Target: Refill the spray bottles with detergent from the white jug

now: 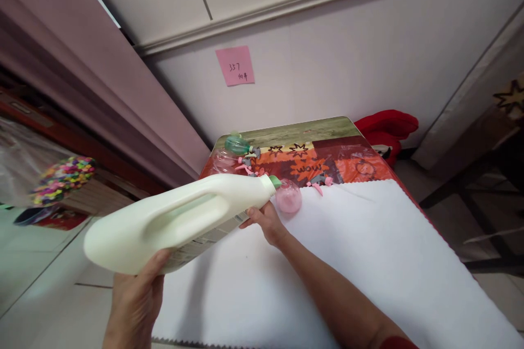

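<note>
A big pale green jug (172,218) with a moulded handle and a green neck is held tipped on its side above the table. My left hand (137,297) grips its base from below. My right hand (265,222) is closed round the jug near its neck, fingers under the shoulder. The jug's mouth points at a small pink round spray bottle (289,196) standing on the white cloth (368,251); I cannot tell whether liquid is flowing.
Behind lie a green spray bottle (237,145), a clear one (224,161) and loose pink and grey trigger heads (321,181) on an orange patterned cover (347,161). A pink note (234,65) hangs on the wall. A red object (387,125) sits behind the table.
</note>
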Available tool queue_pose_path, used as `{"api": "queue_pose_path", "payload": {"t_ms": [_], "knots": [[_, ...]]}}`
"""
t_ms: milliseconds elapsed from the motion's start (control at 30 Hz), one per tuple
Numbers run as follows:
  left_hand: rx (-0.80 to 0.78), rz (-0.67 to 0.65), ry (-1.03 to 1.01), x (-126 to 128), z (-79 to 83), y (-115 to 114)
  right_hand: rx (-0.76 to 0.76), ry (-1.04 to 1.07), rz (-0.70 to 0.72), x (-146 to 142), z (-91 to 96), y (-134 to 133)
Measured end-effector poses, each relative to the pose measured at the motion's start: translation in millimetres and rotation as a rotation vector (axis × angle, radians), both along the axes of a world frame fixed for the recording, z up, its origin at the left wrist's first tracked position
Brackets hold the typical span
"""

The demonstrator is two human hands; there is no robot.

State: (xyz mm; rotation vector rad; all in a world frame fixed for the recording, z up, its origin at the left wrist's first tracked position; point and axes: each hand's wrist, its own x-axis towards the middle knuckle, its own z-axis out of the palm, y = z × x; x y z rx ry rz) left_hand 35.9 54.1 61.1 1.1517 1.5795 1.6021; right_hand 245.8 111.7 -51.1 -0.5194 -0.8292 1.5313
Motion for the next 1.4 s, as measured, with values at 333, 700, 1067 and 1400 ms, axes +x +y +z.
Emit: {"api": "queue_pose_path", "payload": {"t_ms": [333,700,1067,1400], "knots": [[0.0,-0.008,-0.128,-0.5,1.3,-2.3,-0.009,0.009,0.007,-0.4,1.4,-0.9],[-0.022,-0.004,-0.078,-0.8,1.2,-4.4,-0.002,0.007,0.017,-1.0,1.4,-0.8],[0.003,-0.018,-0.117,-1.3,1.2,-3.5,0.003,0.011,0.021,-0.7,1.5,-1.0],[-0.024,0.018,-0.084,-0.7,2.0,-4.5,0.0,0.016,0.012,-0.8,2.5,-0.9]]}}
